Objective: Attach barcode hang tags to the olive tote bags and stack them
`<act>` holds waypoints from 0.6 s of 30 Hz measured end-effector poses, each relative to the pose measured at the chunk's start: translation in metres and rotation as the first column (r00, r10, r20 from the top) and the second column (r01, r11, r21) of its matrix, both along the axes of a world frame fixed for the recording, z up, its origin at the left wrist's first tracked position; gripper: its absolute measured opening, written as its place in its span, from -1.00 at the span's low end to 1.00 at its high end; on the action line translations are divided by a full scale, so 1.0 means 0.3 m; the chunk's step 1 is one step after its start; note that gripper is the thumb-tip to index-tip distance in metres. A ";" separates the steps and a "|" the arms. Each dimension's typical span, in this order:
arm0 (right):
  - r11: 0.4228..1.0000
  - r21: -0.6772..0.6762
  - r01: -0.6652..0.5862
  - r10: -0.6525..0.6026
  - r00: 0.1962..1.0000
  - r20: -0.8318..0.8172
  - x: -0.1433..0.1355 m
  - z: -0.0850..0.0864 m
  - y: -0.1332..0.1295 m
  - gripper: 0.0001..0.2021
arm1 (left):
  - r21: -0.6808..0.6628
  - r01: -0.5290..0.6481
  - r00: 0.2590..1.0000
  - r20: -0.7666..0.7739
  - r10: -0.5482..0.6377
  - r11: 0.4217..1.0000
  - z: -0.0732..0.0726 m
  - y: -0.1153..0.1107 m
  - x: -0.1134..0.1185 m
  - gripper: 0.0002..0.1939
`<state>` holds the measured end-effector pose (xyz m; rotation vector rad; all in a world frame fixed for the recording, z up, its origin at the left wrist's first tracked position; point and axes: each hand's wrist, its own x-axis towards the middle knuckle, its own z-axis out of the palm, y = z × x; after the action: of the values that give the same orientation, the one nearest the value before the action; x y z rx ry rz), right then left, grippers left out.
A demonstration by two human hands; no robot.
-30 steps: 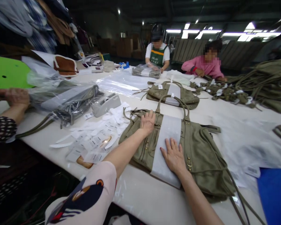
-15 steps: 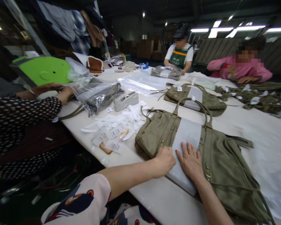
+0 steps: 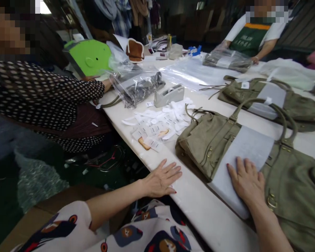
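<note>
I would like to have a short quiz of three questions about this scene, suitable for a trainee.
1. Which of the camera wearer's hands rests on the pale strip across the nearest bag?
2. True or false: the tape dispenser stands on that bag.
3. Choose: the apron across the table is a) red, b) green, c) white.

Key: 1. Right hand. 2. False; it stands on the table. 3. b.

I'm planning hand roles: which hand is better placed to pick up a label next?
Probably the left hand: it is open, empty and nearer the labels, while the right hand rests on the white strip across the olive bag.
</note>
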<state>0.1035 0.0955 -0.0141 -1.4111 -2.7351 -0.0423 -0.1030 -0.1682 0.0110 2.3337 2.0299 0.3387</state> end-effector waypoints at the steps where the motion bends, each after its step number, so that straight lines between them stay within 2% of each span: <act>1: 1.000 -0.006 0.006 -0.006 1.000 0.000 0.000 -0.001 0.001 -0.31 | -0.033 0.006 1.000 -0.003 -0.006 0.999 -0.012 0.004 -0.019 -0.40; 4: 1.000 -0.006 0.007 -0.007 1.000 -0.002 0.002 -0.004 0.003 -0.30 | -0.029 -0.035 0.999 -0.018 0.035 0.999 -0.003 0.048 -0.086 -0.46; 8: 1.000 0.003 0.005 -0.005 1.000 -0.019 0.002 -0.004 -0.002 -0.29 | 0.069 0.066 0.998 -0.005 -0.066 0.995 0.042 0.076 -0.160 -0.55; 9: 1.000 0.001 0.009 -0.009 1.000 -0.021 0.001 -0.004 -0.004 -0.29 | 0.092 0.075 0.997 -0.004 -0.074 0.993 0.050 0.074 -0.172 -0.58; 10: 1.000 -0.002 0.014 -0.014 1.000 -0.023 0.000 -0.003 -0.005 -0.29 | 0.112 0.036 0.999 -0.008 -0.036 0.993 0.056 0.071 -0.182 -0.62; 12: 1.000 -0.004 0.020 -0.020 0.999 -0.025 -0.002 -0.002 -0.007 -0.29 | 0.159 -0.164 0.985 -0.021 0.170 0.974 0.064 0.073 -0.201 -0.69; 13: 1.000 -0.003 0.021 -0.022 0.999 -0.025 -0.003 -0.001 -0.008 -0.29 | 0.183 -0.300 0.951 -0.017 0.309 0.936 0.068 0.081 -0.211 -0.72; 15: 1.000 -0.001 0.023 -0.023 1.000 -0.018 -0.004 0.002 -0.009 -0.30 | 0.208 -0.544 0.834 0.024 0.551 0.813 0.078 0.113 -0.231 -0.78; 16: 1.000 0.000 0.023 -0.023 1.000 -0.012 -0.004 0.003 -0.009 -0.30 | 0.202 -0.620 0.779 0.050 0.625 0.758 0.083 0.135 -0.240 -0.81; 18: 1.000 0.003 0.024 -0.024 1.000 0.000 -0.004 0.004 -0.009 -0.31 | 0.160 -0.690 0.721 0.072 0.689 0.706 0.089 0.184 -0.249 -0.85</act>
<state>0.1025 0.0927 -0.0129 -1.4437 -2.7170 -0.0472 -0.1776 -0.1131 0.0377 1.5012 2.9119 0.5539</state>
